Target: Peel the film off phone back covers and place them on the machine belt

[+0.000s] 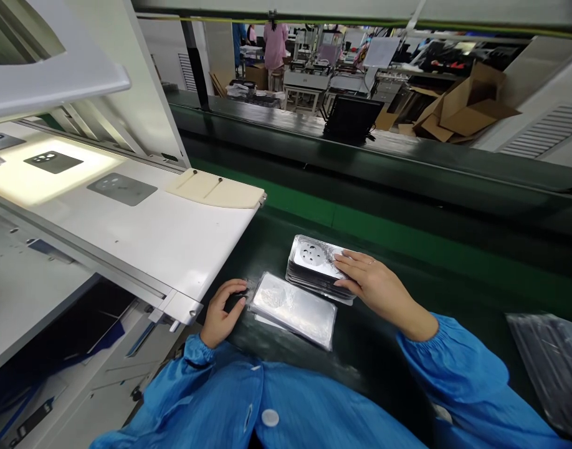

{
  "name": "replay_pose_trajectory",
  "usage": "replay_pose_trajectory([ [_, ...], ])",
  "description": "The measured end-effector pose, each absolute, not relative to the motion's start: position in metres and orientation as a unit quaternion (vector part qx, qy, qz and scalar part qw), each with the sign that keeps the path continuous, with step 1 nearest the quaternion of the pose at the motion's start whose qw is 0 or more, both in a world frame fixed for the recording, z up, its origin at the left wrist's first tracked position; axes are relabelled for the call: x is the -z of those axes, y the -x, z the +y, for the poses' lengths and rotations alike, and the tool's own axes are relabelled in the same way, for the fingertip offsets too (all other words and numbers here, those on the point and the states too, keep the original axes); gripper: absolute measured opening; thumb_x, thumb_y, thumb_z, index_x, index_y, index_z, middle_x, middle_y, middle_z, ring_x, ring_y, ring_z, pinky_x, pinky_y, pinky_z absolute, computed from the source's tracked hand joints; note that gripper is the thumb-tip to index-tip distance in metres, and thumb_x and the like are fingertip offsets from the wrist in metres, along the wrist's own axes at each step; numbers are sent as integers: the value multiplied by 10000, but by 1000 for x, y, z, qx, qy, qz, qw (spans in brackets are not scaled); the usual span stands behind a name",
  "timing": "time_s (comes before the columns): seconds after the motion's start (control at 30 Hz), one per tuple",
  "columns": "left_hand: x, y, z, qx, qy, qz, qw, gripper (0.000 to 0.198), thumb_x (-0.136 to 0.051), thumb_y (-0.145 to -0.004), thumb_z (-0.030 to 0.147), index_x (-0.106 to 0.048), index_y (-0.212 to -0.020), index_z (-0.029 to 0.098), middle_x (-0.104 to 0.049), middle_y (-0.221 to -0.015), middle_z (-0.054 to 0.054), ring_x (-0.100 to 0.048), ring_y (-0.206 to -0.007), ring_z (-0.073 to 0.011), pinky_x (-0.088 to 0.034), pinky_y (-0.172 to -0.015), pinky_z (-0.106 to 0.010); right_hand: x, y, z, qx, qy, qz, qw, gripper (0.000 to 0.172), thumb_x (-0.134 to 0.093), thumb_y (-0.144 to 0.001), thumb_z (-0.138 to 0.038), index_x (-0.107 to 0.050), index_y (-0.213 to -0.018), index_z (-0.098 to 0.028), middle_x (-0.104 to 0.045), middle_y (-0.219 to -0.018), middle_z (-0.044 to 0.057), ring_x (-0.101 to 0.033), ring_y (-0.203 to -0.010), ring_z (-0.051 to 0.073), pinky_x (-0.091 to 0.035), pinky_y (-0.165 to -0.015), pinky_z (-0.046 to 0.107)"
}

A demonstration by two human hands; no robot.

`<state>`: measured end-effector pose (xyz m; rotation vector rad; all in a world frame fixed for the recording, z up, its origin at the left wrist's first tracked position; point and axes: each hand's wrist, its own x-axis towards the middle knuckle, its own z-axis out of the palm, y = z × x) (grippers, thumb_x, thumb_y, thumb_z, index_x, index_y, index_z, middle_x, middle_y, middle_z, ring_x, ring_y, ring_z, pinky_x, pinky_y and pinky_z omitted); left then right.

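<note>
A stack of thin phone back panels [309, 254], with round camera holes in the silvery top one, lies on the dark green belt in front of me. My right hand [374, 284] rests over the right end of this stack, fingers stretched across the top panel and thumb at its near edge. Closer to me is a second pile of panels [293, 312], covered in shiny clear film. Beside that pile's left end is my left hand [224, 312], its fingers curved and the thumb apart. Whether its fingertips touch the film I cannot tell.
To the left, a white machine bed [192, 240] carries a grey panel [121, 188] and another panel [53, 162] over a lit area. Its cream end plate [218, 189] juts toward the belt. Plastic-wrapped sheets [550, 362] lie at right. A black monitor [354, 117] stands beyond.
</note>
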<state>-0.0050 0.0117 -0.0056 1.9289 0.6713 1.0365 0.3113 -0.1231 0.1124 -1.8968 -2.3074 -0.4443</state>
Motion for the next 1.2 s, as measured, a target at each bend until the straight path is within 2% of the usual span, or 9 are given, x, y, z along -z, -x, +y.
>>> replay_pose_trajectory([
  [0.13,6,4,12,-415,-767,259,415,163,-547,-868,152,-604,-1014,193,-624,-1095,-95,-591,-1062,-214,-480,-950,-400,-122,-308,-124,258,594,-757,90,230,-473,-958,-188,-662,-1040,-84,-676,-1071,95,-623,-1033,261,-534,-895,431],
  [0.23,5,3,12,-422,-766,253,414,166,-547,-866,152,-603,-1016,194,-628,-1087,-95,-596,-1050,-213,-483,-941,-400,-133,-299,-123,387,545,-732,131,150,-596,-881,-110,-647,-1018,-78,-690,-1024,103,-646,-978,247,-519,-911,396],
  [0.37,1,1,12,-434,-761,240,419,161,-556,-855,153,-605,-1004,190,-635,-1069,-99,-606,-1030,-213,-497,-911,-394,-153,-270,-100,446,497,-717,197,247,-696,-811,-109,-623,-1046,-87,-707,-932,91,-673,-833,203,-539,-822,315],
  [0.5,2,1,13,-442,-751,239,428,166,-557,-853,154,-604,-1009,186,-632,-1065,-108,-604,-1031,-212,-498,-912,-393,-165,-212,-55,411,460,-756,220,158,-556,-893,-81,-619,-1038,-70,-691,-1000,119,-657,-886,200,-535,-815,303],
  [0.7,5,3,12,-440,-733,250,454,179,-565,-824,138,-610,-989,189,-633,-1057,-100,-608,-1006,-212,-498,-920,-400,-168,-130,19,367,457,-791,175,327,-346,-920,-28,-636,-1072,-18,-660,-1077,161,-632,-948,216,-520,-868,329],
  [0.9,6,5,13,-410,-735,272,467,173,-570,-825,194,-600,-995,200,-638,-1075,-93,-594,-1049,-227,-487,-945,-412,-165,-91,71,137,561,-811,95,411,-341,-920,-33,-518,-1291,-37,-573,-1232,193,-566,-1081,268,-496,-909,400],
  [1.03,14,6,13,-392,-735,294,467,198,-568,-835,273,-608,-1014,199,-654,-1047,-95,-606,-998,-247,-498,-932,-443,-158,-80,71,95,559,-820,82,348,-423,-975,-247,-557,-1273,-128,-580,-1225,152,-536,-1119,287,-475,-938,434],
  [1.13,19,6,13,-388,-725,303,481,286,-582,-830,300,-592,-1103,215,-660,-1088,-90,-591,-1046,-267,-485,-966,-467,-157,-76,65,43,582,-808,82,491,-447,-957,-465,-559,-1276,-109,-473,-1349,196,-419,-1253,367,-386,-1024,525],
  [1.2,20,5,13,-389,-720,307,486,337,-600,-824,308,-575,-1150,230,-648,-1148,-86,-566,-1105,-274,-457,-1010,-478,-159,-74,63,-1,596,-798,87,590,-460,-934,-528,-523,-1312,-80,-406,-1398,224,-339,-1309,398,-330,-1058,560],
])
